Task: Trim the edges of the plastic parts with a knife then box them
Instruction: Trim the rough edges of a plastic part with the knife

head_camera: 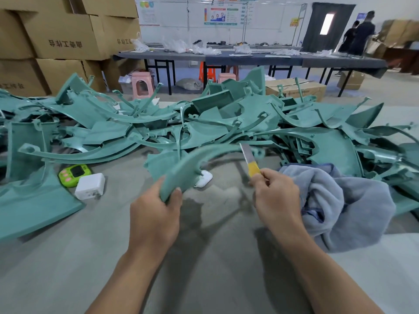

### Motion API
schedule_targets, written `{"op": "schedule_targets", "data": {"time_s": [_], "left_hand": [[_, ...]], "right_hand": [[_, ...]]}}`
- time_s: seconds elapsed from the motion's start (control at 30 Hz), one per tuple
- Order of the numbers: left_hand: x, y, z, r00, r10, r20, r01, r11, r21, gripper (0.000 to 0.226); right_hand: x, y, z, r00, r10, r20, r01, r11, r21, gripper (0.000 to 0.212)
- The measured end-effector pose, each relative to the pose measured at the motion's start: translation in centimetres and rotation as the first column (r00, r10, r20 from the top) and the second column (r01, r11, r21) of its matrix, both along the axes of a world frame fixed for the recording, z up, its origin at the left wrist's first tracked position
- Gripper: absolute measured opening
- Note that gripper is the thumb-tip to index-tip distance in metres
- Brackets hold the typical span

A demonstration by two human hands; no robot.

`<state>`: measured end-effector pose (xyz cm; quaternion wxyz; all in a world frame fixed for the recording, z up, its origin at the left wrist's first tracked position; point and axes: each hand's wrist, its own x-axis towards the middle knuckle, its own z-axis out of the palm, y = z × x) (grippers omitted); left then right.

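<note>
The left hand [156, 214] gripped the near end of one curved plastic part [192, 164], thumb and fingers curled round its edge. The part was held clear of the counter [204, 257] and arched away toward 1 o'clock. This grip left the long outer edge exposed, presumably to give the blade free access along it.

The right hand [275, 196] pinched the yellow handle of the knife [249, 159], fingers closed round it, blade pointing to 11 o'clock. The blade tip lay at the far edge of the held part. The part was blurred, so contact could not be confirmed. Judged from this, the trimming step was in hand and boxing was not yet begun.

The pile of untrimmed parts [226, 123] spanned the counter from 9 o'clock through 12 o'clock to 3 o'clock of the hands, within reach for the next pick. A grey-blue towel [340, 200] lay bunched just beside the right hand at 3 o'clock. A green timer [74, 173] and a white adapter [90, 185] sat near each other at 9 o'clock. A small white object [204, 179] lay on the counter under the held part.

Cardboard boxes [63, 37] were stacked at 10 o'clock behind the pile, well apart from the hands. Which box was meant for the finished parts could not be determined.
</note>
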<state>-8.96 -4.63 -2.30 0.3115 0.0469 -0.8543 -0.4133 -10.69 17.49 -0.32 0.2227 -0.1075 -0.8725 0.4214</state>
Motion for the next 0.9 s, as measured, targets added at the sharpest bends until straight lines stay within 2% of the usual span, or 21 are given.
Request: {"op": "schedule_targets", "data": {"time_s": [0.03, 0.1, 0.13, 0.2, 0.27, 0.4, 0.53, 0.67, 0.73, 0.83, 0.9], "left_hand": [[0.0, -0.1, 0.1, 0.998, 0.055, -0.003, -0.055, 0.997, 0.049, 0.028], [-0.2, -0.4, 0.7, 0.995, 0.084, 0.045, -0.093, 0.965, 0.244, 0.024], [-0.3, -0.6, 1.0, 0.994, 0.034, 0.107, -0.073, 0.921, 0.383, 0.016], [-0.4, -0.9, 1.5, 0.959, -0.155, 0.239, -0.039, 0.759, 0.650, 0.007], [-0.1, -0.8, 1.8, 0.889, -0.347, 0.297, -0.026, 0.611, 0.791, 0.011], [0.2, -0.7, 2.3, 0.816, -0.507, 0.277, 0.001, 0.482, 0.876, 0.016], [0.1, -0.9, 2.2, 0.792, -0.551, 0.263, 0.020, 0.455, 0.890, 0.018], [-0.2, -1.1, 2.1, 0.787, -0.548, 0.283, 0.004, 0.463, 0.886, 0.019], [-0.4, -1.3, 2.0, 0.785, -0.542, 0.300, -0.007, 0.476, 0.880, 0.020], [-0.5, -1.5, 1.8, 0.778, -0.547, 0.309, -0.007, 0.485, 0.875, 0.021], [-0.5, -1.5, 1.8, 0.773, -0.551, 0.315, -0.008, 0.487, 0.873, 0.020]], "right_hand": [[0.3, -0.3, 0.1, 0.998, 0.054, -0.040, -0.055, 0.998, -0.016, 0.033], [0.9, -0.7, 0.3, 0.981, 0.169, -0.097, -0.173, 0.984, -0.036, 0.033], [1.2, -0.8, 0.3, 0.970, 0.222, -0.102, -0.225, 0.974, -0.020, 0.033], [1.4, -0.8, 0.3, 0.950, 0.304, -0.077, -0.297, 0.951, 0.085, 0.032], [1.4, -0.8, 0.2, 0.936, 0.347, -0.054, -0.331, 0.922, 0.200, 0.030], [0.9, -0.1, -0.1, 0.939, 0.339, -0.051, -0.316, 0.913, 0.257, 0.028], [0.5, 0.8, -0.3, 0.941, 0.338, 0.015, -0.328, 0.903, 0.278, 0.030], [0.2, 1.0, -0.5, 0.995, 0.088, -0.056, -0.066, 0.948, 0.311, 0.029], [0.0, 1.2, -0.5, 0.997, 0.029, -0.075, -0.007, 0.960, 0.280, 0.030], [0.3, 1.2, -0.4, 0.981, 0.166, -0.099, -0.142, 0.966, 0.214, 0.027], [0.6, 0.6, -0.4, 0.956, 0.291, -0.038, -0.273, 0.930, 0.246, 0.026]]}}
